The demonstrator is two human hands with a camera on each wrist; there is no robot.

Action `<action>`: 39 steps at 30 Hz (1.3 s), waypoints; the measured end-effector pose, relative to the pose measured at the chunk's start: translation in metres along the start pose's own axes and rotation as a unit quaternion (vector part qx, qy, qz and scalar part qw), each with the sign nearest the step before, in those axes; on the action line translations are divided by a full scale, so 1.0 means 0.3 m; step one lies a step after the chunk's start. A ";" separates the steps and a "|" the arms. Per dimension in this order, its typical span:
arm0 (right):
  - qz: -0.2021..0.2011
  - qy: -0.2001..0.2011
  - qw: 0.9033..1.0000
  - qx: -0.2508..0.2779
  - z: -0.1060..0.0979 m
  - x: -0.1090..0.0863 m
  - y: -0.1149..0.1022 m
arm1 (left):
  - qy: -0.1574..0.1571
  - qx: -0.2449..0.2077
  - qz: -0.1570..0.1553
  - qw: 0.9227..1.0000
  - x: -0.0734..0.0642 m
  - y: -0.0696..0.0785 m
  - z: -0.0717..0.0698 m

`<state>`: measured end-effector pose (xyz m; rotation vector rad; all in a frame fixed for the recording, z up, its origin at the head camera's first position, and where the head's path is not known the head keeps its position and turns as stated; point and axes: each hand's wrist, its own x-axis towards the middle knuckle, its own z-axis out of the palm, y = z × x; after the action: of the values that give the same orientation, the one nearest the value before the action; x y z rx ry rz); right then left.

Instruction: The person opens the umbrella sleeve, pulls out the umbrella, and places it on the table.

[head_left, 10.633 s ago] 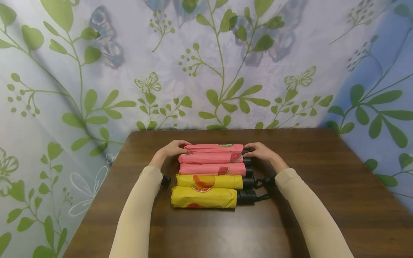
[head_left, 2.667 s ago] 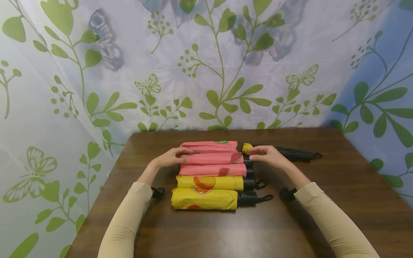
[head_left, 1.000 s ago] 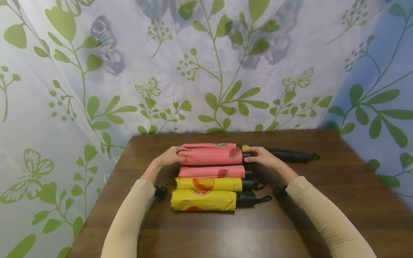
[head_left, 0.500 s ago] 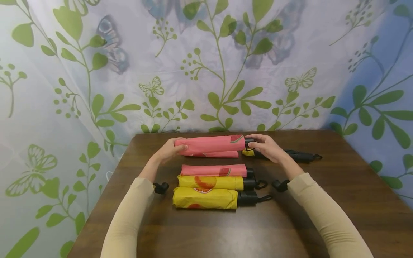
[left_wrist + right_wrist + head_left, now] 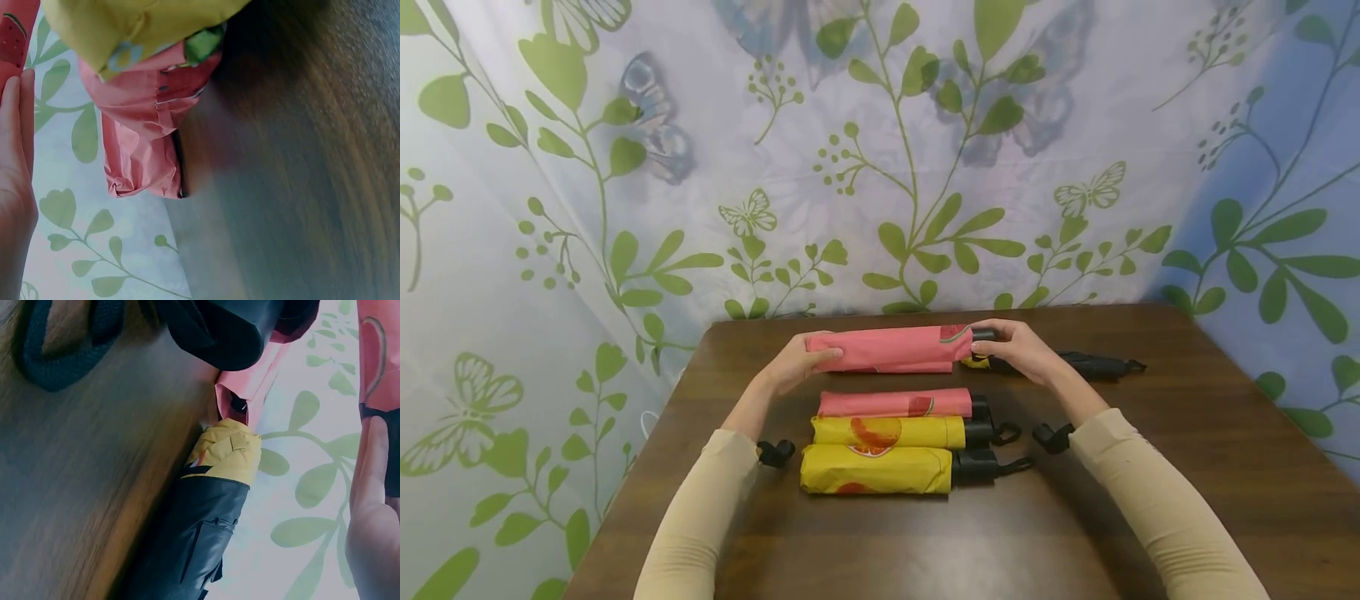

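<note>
Both hands hold a pink folding umbrella [image 5: 887, 348] with a watermelon print, raised level over the far part of the table. My left hand [image 5: 788, 365] grips its left end, thumb in front. At the other end my right hand [image 5: 1021, 354] holds it where the pink cover meets the black handle [image 5: 985, 333]. Just behind and below lies a pink sleeve [image 5: 917, 367], mostly hidden; its open mouth shows in the right wrist view. Right of that sleeve lies a slim black folded umbrella [image 5: 1093, 365], whose yellow end [image 5: 231, 447] points toward the sleeve.
Nearer me on the brown table [image 5: 880, 550] lie another pink umbrella [image 5: 872, 403] and two yellow citrus-print umbrellas, one behind [image 5: 835, 431] and one in front [image 5: 880, 472]. Their black handles and straps point right. A leaf-patterned cloth [image 5: 880, 167] hangs behind the table.
Earlier all the covered umbrellas lay in one row; the black umbrella has since appeared at the right. In the last second both hands lifted the second pink umbrella out of the row, away from me.
</note>
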<state>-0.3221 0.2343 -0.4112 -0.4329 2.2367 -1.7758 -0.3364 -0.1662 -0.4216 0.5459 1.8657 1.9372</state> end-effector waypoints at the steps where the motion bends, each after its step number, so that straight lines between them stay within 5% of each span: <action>1: 0.001 0.000 1.000 0.006 0.000 0.000 0.002 | -0.001 -0.002 0.000 1.000 -0.001 0.000 0.001; 18: -0.012 0.032 0.987 0.155 -0.030 -0.050 0.013 | 0.013 -0.030 0.017 0.999 -0.025 0.008 -0.012; 28: -0.025 0.042 0.983 0.177 -0.071 -0.076 0.015 | 0.004 -0.035 0.013 0.999 -0.050 0.068 0.006; 39: -0.044 0.045 0.976 0.208 -0.125 -0.128 0.041 | 0.021 -0.052 0.016 0.998 -0.035 0.016 -0.042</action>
<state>-0.3015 0.2854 -0.4144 -0.3727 1.8462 -2.2785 -0.3342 -0.1827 -0.4173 0.5097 1.7786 2.0684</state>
